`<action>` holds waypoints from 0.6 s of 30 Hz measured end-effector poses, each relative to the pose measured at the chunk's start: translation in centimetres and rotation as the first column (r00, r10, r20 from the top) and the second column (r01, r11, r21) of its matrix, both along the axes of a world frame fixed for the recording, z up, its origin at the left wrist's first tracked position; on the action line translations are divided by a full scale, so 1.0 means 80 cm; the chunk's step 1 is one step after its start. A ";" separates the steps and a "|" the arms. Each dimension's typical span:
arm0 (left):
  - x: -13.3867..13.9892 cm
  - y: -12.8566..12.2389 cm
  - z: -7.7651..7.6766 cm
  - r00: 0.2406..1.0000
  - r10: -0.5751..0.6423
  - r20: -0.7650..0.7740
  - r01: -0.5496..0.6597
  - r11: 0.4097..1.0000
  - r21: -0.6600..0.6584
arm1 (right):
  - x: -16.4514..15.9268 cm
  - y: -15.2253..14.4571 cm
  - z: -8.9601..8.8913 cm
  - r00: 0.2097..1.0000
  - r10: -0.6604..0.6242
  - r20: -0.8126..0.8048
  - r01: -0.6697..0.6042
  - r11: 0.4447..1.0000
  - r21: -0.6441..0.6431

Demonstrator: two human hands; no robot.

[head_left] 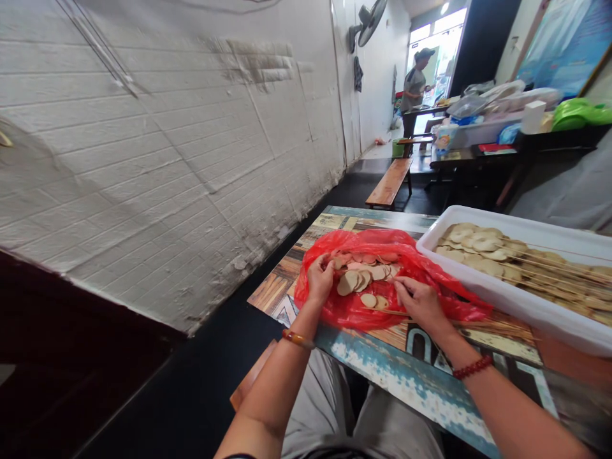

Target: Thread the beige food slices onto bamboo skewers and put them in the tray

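Note:
A red plastic bag [354, 319] lies spread out on the table, with several thin, round, pale beige slices [350, 282] piled in it. My left hand [320, 278] is at the bag's left side, thumb and fingers pinched together by the slices; what they grip is too small to make out. Over the bag's right side, my right hand [421, 305] is closed in a pinch at the slices, its contents unclear. Two slices [375, 301] lie nearer me at the end of a thin wooden skewer [393, 312], which runs toward my right hand.
To the right, a white plastic tub [482, 290] holds many skewered slices [478, 242]. Loose skewers [507, 328] lie on the patterned table [382, 363] beside it. A wooden bench [389, 183], a cluttered dark table and a standing person [414, 86] are farther back. A white wall [191, 127] runs along the left.

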State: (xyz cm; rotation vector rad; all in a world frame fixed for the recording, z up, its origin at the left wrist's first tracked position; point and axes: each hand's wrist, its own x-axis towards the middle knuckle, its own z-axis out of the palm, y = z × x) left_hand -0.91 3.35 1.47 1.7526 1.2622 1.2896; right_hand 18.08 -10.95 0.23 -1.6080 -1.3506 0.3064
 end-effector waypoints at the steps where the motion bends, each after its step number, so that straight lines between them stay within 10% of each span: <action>1: -0.003 -0.001 0.000 0.998 0.017 -0.056 -0.016 1.000 0.015 | 0.000 0.000 0.000 1.000 -0.002 -0.001 0.002 1.000 -0.002; 10: -0.025 -0.050 -0.003 0.837 -0.095 -0.539 0.138 0.990 0.041 | 0.000 0.002 -0.006 1.000 -0.005 0.004 0.005 1.000 0.010; 18: -0.018 -0.060 -0.012 0.874 -0.129 -0.469 0.185 0.980 0.076 | -0.001 0.002 -0.007 0.999 -0.010 0.037 0.009 1.000 0.020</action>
